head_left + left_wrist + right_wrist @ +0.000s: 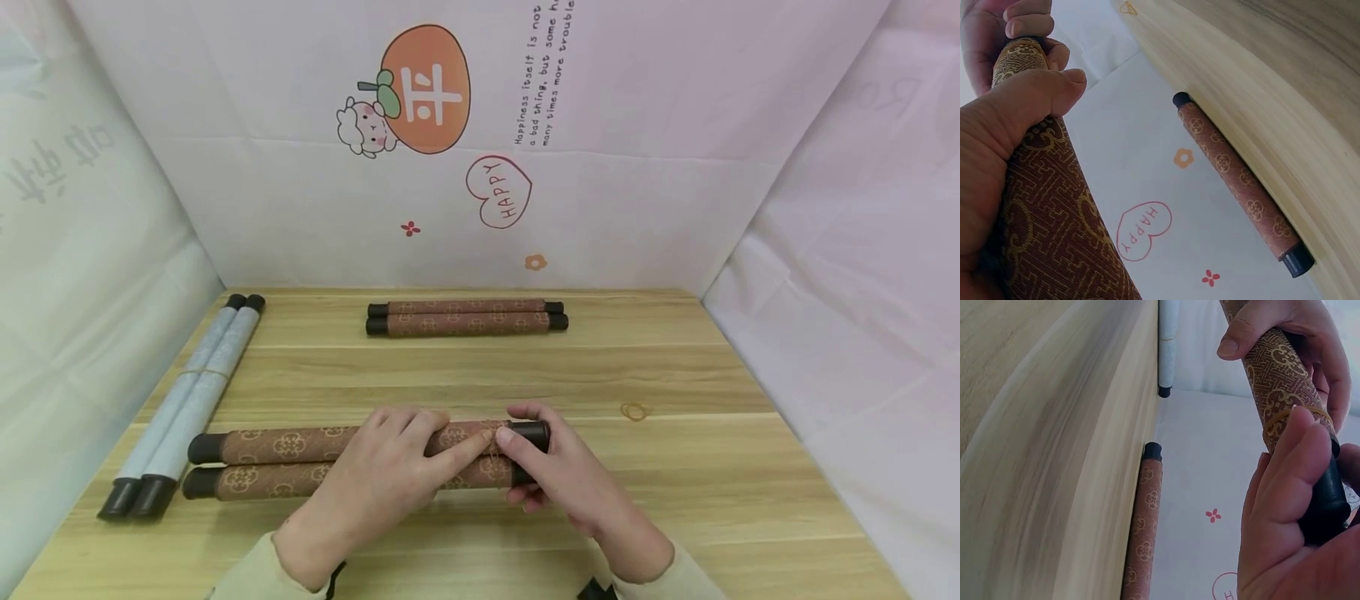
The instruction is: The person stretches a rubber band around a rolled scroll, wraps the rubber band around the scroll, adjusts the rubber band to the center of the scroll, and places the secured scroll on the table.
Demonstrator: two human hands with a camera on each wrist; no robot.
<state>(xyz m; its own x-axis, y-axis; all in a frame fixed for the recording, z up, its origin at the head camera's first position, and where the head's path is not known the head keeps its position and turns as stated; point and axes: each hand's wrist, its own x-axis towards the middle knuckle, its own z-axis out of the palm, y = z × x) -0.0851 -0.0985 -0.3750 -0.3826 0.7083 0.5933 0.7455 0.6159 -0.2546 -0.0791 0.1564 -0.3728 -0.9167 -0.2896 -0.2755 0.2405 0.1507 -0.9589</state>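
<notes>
Scrolls (292,444), brown pair, over near part of table (690,492). Gripped by left hand (393,462) right of middle, by right hand (570,475) at band (1277,419). Likely light, stiff-cored, unslippery; best held mid-length.

Near brown-and-gold patterned rolls (288,445): matt, brocade-like cloth. Black cylindrical end caps (205,448): smooth, plastic-looking, faintly glossy. Pale wood-grain tabletop (690,483): smooth. White printed far backdrop (637,208): matt, creased, cloth-like.

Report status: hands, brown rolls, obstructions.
Left hand grips nearer brown rolls. Right hand holds their right end, by rubber band. Pale rolls close to left end; nothing seen blocking.
</notes>
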